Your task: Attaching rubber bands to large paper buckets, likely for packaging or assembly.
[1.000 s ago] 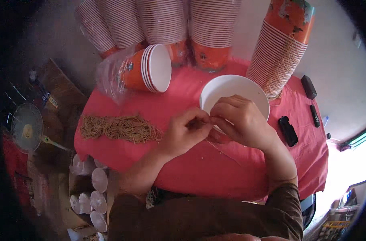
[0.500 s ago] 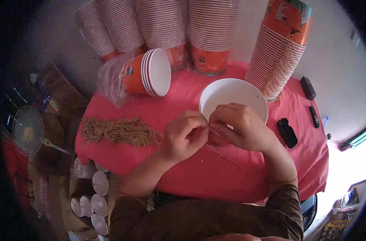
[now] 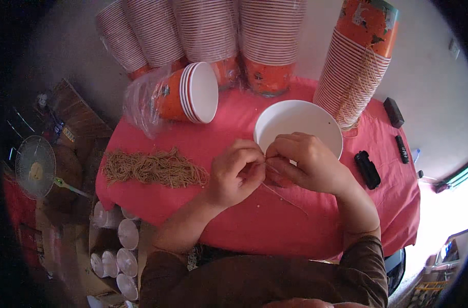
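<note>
Several wrapped cup stacks (image 3: 213, 31) stand behind the pink counter (image 3: 244, 226); one sleeve (image 3: 180, 95) lies sideways. Left hand (image 3: 236, 172) and right hand (image 3: 306, 164) meet before a white bowl (image 3: 295, 120), fingers pinched together on a thin band (image 3: 283, 195) trailing toward the counter's near edge.

Cloth on the table (image 3: 244, 226): red, matt, soft weave, creased at the edges. White bowl (image 3: 298, 123) near its far edge: smooth, slight sheen, plastic or paper, can't tell. Thin string (image 3: 285, 197) pinched between my left hand (image 3: 236, 172) and right hand (image 3: 306, 164): tan, fibrous, matt. Pile of strings (image 3: 152, 168) at the left edge: same rough fibre. Cup stacks (image 3: 354, 64): paper, orange print, ribbed white rims. Lying cup stack (image 3: 185, 95): wrapped in glossy, crinkled clear plastic film. Black remote (image 3: 367, 169) by the right edge: matt plastic.
</note>
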The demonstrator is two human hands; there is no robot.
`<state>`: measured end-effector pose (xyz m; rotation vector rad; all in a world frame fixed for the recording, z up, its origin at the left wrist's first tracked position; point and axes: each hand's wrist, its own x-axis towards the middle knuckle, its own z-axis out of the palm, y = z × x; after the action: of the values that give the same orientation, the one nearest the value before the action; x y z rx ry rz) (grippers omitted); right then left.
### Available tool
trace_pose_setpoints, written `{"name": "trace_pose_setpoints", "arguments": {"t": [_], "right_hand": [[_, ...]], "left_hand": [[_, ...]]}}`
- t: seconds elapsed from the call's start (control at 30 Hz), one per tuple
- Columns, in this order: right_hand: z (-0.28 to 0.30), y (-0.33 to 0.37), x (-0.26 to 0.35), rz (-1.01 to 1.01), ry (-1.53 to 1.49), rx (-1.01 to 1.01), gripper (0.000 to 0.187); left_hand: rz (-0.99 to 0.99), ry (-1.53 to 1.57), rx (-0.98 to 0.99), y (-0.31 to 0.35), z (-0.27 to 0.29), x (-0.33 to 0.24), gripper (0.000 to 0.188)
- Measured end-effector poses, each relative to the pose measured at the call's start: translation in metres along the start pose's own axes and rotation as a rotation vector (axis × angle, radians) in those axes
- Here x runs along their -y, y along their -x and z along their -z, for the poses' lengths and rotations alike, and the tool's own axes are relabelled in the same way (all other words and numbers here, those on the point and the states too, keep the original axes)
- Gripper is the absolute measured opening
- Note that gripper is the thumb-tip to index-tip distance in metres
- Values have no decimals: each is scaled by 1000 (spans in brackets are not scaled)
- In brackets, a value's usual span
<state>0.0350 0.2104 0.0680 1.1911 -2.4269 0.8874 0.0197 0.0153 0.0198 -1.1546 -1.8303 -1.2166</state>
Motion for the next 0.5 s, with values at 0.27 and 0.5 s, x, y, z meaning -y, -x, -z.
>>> {"name": "trace_pose_setpoints", "arguments": {"t": [0.27, 0.5], "right_hand": [[-1, -1, 0, -1, -11, 1, 11], [-4, 0, -5, 20, 16, -3, 17]], "left_hand": [[31, 54, 29, 2, -1, 4, 24], [17, 41, 11, 2, -2, 4, 25]]}}
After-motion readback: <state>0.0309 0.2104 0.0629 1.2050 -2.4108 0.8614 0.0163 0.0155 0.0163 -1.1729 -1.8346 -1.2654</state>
